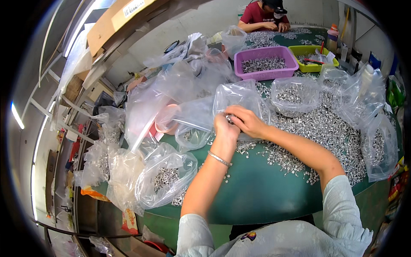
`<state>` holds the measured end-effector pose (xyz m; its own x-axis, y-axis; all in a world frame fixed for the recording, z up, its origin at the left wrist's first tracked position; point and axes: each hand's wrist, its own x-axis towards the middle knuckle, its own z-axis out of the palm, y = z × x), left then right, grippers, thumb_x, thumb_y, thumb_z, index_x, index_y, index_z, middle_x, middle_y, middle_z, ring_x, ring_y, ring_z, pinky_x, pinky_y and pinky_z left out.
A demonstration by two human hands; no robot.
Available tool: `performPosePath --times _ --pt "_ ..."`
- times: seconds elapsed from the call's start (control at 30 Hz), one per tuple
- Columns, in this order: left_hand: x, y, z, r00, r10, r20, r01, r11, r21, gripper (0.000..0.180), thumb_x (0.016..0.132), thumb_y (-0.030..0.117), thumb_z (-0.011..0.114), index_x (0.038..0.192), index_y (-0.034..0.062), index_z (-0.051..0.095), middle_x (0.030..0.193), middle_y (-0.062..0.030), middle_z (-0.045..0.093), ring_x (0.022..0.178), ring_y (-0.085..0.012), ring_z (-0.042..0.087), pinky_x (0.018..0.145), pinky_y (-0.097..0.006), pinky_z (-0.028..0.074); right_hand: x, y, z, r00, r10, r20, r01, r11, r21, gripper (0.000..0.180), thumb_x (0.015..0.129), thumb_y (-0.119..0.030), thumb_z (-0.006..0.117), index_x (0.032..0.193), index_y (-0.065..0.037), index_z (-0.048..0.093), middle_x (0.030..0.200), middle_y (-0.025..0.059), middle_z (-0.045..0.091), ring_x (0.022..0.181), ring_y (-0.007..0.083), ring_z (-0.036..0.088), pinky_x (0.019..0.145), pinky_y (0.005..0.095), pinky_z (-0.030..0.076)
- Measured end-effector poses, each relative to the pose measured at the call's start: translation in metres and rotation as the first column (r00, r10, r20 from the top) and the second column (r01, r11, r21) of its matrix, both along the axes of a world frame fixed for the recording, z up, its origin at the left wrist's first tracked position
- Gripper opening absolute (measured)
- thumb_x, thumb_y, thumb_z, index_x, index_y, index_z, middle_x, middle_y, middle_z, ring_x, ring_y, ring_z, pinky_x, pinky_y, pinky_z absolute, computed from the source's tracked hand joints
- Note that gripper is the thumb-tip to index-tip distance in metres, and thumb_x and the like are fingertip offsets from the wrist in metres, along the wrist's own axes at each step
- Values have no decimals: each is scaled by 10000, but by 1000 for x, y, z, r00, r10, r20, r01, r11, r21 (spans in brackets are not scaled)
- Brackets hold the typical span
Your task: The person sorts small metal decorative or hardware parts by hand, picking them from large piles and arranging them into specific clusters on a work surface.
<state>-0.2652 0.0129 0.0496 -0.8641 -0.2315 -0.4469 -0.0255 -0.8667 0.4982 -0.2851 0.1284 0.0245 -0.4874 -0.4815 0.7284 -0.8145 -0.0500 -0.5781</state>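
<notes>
My left hand (225,125) and my right hand (248,121) meet over the middle of the green table. The left is cupped closed around a few small silver metal pieces (230,119), which show between the hands. My right fingers curl in over them; what their tips grip is hidden. Just behind the hands stands a clear plastic bag (239,95), its mouth turned up. A large heap of loose silver metal pieces (329,132) spreads to the right of my hands. Another clear bag (295,95) with such pieces sits at the heap's far edge.
A purple basin (265,77) of metal pieces and a yellow-green basin (314,66) stand farther back. Opposite me a person (262,16) works at the table. Plastic bags (165,182) crowd the left side. A bottle (332,39) stands at the far right. Bare green tabletop (261,188) lies nearest me.
</notes>
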Motion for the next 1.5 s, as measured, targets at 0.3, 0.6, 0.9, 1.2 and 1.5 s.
performPosePath --times 0.3,0.6,0.9,1.2,1.5 --pt "34 17 41 989 -148 22 145 916 -373 285 915 148 478 1112 -58 463 1136 -169 528 1227 -402 408 1086 -604 231 -15 40 9 984 -177 23 164 949 268 266 904 -91 537 1133 21 610 1077 202 635 1039 393 588 917 463 461" --pt "125 66 -5 727 -686 -25 228 275 -934 252 937 67 536 1157 -4 635 1136 -62 650 1032 -131 602 933 -283 458 109 177 14 881 -466 77 360 767 531 337 903 -198 600 1179 -5 597 1228 177 571 1221 368 479 982 454 402" --pt "100 128 -90 723 -683 100 -380 -515 -768 502 894 82 570 1371 14 426 1421 -214 397 1318 -418 360 1095 -473 313 166 176 -59 703 -678 -217 597 395 698 710 851 -409 657 1371 15 423 1493 250 281 1398 446 232 1115 557 234" --pt "169 69 -68 667 -738 102 -320 -408 -855 448 797 -27 630 1224 -17 492 1263 -193 487 1211 -394 445 1030 -439 385 198 147 -49 942 -331 -58 267 632 728 618 873 -302 644 1366 -4 420 1479 208 329 1388 350 314 1124 505 263" --pt "192 35 -65 764 -636 110 -107 -294 -950 323 816 -26 639 1129 -25 558 1162 -173 523 1082 -360 491 927 -399 421 164 197 -36 934 -270 -235 358 689 630 200 829 -91 602 1025 -50 602 1128 99 567 1116 264 527 916 406 411"
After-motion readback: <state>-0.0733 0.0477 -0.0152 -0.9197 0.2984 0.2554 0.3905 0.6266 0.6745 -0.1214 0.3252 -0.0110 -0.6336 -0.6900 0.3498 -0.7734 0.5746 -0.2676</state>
